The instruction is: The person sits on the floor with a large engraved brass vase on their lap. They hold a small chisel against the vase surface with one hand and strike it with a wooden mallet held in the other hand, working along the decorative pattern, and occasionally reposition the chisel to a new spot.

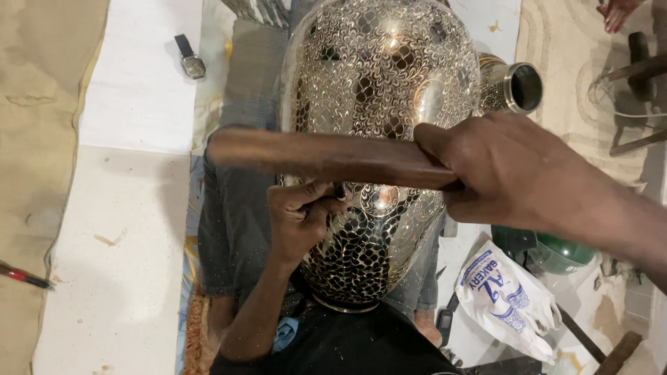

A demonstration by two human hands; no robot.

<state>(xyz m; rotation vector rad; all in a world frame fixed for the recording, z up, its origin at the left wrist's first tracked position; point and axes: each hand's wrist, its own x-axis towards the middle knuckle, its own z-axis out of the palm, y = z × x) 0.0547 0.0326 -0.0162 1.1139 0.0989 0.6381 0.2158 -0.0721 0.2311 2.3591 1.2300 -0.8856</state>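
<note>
Resting across the person's lap, the vase [379, 90] is the landmark: a big metal vessel covered in fine engraved scrollwork, its long axis running from its base near the person's belly up and away toward the top of the view, where its open neck [524, 87] turns off to the right.

The left hand [299, 219] lies against the vase's lower left flank. Its fingers are pinched together around a small dark punch [340, 190], whose tip appears to touch the metal just above the darker, cut-out part of the pattern.

The right hand [504, 170] comes in from the vase's right side, fingers clamped tight on a wooden bat [326, 158]. The bat's long axis runs crosswise to the vase's, left to right, and it hangs above the punch head, blurred at its left end. So the punch sits directly under the bat's middle, with the left hand the nearer of the two to the metal.

Left of the vase, well apart, a wristwatch [190, 59] lies on white cloth. Further left, a red-tipped tool [24, 276] lies at the edge of the view. Right of the vase's base sit a printed plastic bag [511, 292] and a green bowl-like thing [566, 253].
</note>
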